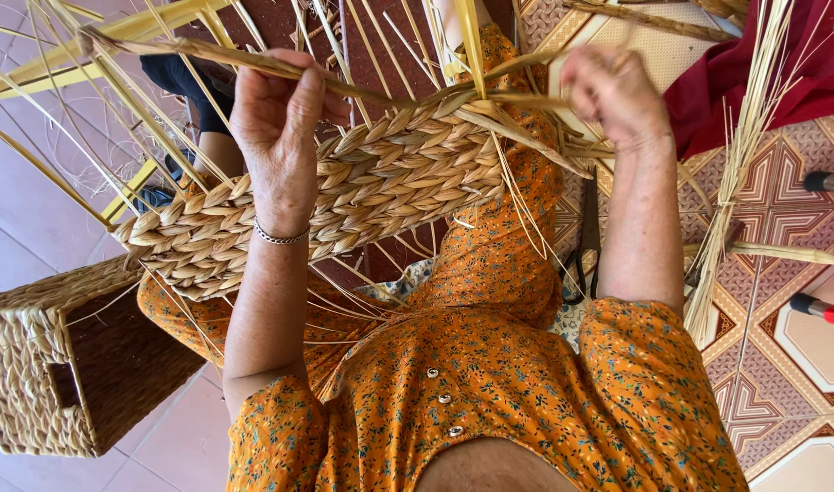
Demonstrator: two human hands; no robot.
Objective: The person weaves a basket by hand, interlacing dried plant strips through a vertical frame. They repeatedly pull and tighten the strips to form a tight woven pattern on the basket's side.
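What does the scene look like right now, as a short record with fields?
left hand: left hand raised, gripping a flat straw strand
right hand: right hand closed on strands at the weave's far end
work piece: half-woven basket across the lap, loose stakes sticking out
left side: finished woven basket on the floor
right side: scissors on the floor, straw bundle, red cloth
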